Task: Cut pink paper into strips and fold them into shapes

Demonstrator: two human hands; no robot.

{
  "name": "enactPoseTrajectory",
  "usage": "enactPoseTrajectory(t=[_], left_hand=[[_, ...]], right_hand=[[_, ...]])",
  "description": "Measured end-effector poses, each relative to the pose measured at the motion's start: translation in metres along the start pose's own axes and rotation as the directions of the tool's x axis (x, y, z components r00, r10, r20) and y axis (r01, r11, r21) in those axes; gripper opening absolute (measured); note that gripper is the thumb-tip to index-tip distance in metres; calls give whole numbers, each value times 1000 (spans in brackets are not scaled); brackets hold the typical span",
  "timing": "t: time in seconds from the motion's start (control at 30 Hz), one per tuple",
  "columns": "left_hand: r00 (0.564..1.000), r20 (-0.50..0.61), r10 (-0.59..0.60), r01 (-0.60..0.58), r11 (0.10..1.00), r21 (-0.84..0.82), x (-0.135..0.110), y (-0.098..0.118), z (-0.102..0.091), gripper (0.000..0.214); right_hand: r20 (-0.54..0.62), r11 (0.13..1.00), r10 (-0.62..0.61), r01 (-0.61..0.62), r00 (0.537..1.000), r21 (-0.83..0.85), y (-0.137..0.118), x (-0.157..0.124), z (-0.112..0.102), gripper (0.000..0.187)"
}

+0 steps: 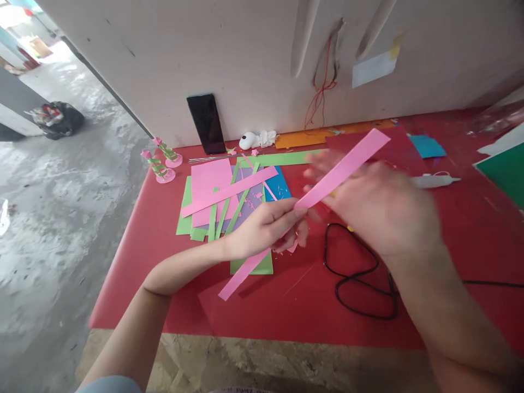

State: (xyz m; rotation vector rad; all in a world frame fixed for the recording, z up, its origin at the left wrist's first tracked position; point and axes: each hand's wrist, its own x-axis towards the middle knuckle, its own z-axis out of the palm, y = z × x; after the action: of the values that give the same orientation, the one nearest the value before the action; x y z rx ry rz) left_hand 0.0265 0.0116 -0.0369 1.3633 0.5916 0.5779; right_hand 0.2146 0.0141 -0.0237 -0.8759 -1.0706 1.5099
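My left hand [268, 229] pinches a long pink paper strip [347, 164] near its middle, fingers closed on it. The strip runs from the lower left up to the upper right above the red table cover [164, 256]. My right hand [380, 210] is smeared by motion beside the strip's upper half; its fingers look spread and close to or touching the paper, but I cannot tell whether they grip it. Under my left hand lies a pile of pink, green, purple and blue paper sheets and strips [221, 199].
A black phone [207, 123] leans on the wall. Two pink paper flowers on stands [161, 164] are at the table's left corner. A white glue gun [434, 179] with a black cable [356, 284], orange paper [303, 139], blue paper [428, 146] and a green sheet [505, 172] lie around.
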Motion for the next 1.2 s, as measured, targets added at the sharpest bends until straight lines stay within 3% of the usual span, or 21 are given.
enactPoseTrajectory(t=[0.07, 0.17, 0.4, 0.53, 0.73, 0.97, 1.2], left_hand=[[1000, -11, 25, -24, 997, 77, 1, -1, 0, 29], [999, -9, 52, -49, 982, 182, 0, -2, 3, 31], [992, -50, 114, -93, 946, 311, -1, -3, 9, 29], [988, -20, 152, -133, 915, 382, -4, 0, 10, 26], [987, 0, 158, -143, 892, 428, -8, 4, 11, 26], [986, -3, 165, -142, 859, 491, -8, 6, 11, 26], [999, 7, 52, -51, 936, 348, -8, 12, 9, 25]], right_hand=[[64, 993, 118, -120, 991, 21, 15, -5, 18, 18], [131, 972, 199, -213, 971, 102, 28, -13, 31, 8], [100, 954, 205, -221, 974, 204, 28, -22, 33, 11], [106, 962, 173, -191, 979, 196, 22, -26, 35, 21], [65, 956, 216, -224, 974, 187, 15, -27, 32, 18], [-73, 978, 108, -93, 991, 186, 15, -14, 11, 23], [-189, 972, 22, 23, 982, 234, 0, -5, -4, 40]])
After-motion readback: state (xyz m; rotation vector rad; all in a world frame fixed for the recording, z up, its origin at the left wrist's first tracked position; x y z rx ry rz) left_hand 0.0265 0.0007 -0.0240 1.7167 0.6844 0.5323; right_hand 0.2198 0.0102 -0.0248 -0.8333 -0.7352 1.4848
